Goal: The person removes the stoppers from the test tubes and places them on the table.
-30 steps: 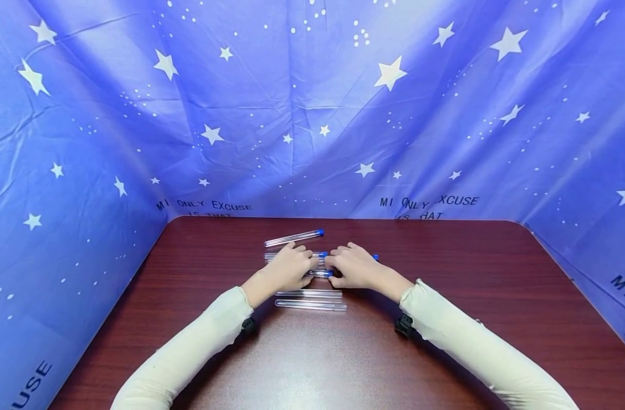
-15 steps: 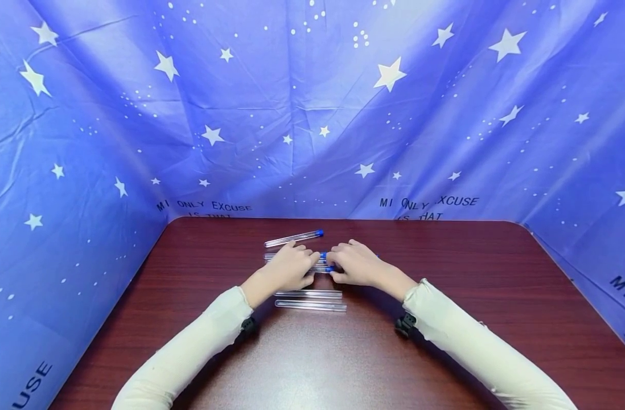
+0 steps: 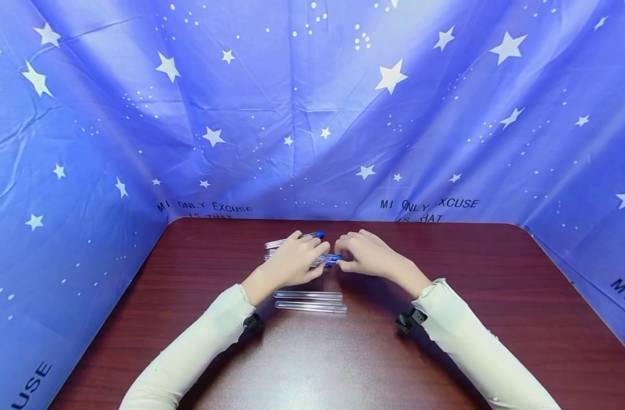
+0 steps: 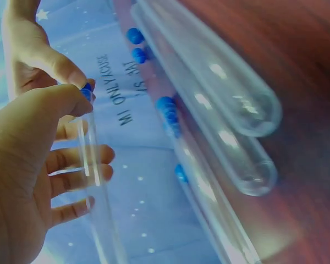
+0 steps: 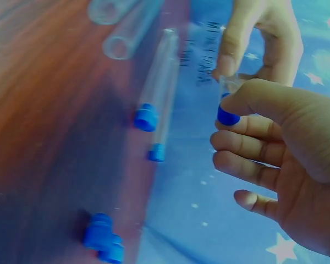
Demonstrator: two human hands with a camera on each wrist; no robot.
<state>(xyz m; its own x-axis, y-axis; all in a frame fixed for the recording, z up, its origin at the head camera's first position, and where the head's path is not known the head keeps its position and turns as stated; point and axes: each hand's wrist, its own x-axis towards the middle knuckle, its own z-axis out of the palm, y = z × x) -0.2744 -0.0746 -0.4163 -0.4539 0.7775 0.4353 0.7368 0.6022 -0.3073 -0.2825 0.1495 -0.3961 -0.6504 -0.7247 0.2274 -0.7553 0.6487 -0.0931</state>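
In the head view my left hand point(image 3: 297, 259) holds a clear test tube near its top, thumb on the tube in the left wrist view. My right hand point(image 3: 369, 253) pinches the blue cap point(image 5: 228, 113) at that tube's end, its other fingers spread loosely. The held test tube point(image 4: 93, 165) is raised off the table. Beyond the left hand lies a capped test tube point(image 3: 292, 240), partly covered by it. Two uncapped test tubes, one farther point(image 3: 308, 296) and one nearer point(image 3: 311, 307), lie side by side in front of the hands.
The dark red wooden table point(image 3: 312, 364) meets a blue star-printed cloth point(image 3: 292, 114) at the back and sides. Two loose blue caps point(image 5: 98, 231) sit on the table in the right wrist view. Capped tubes point(image 5: 146, 117) lie near them.
Both hands have moved up and away from the body with the test tube, the right also to the right. The two uncapped tubes in front have stayed put.
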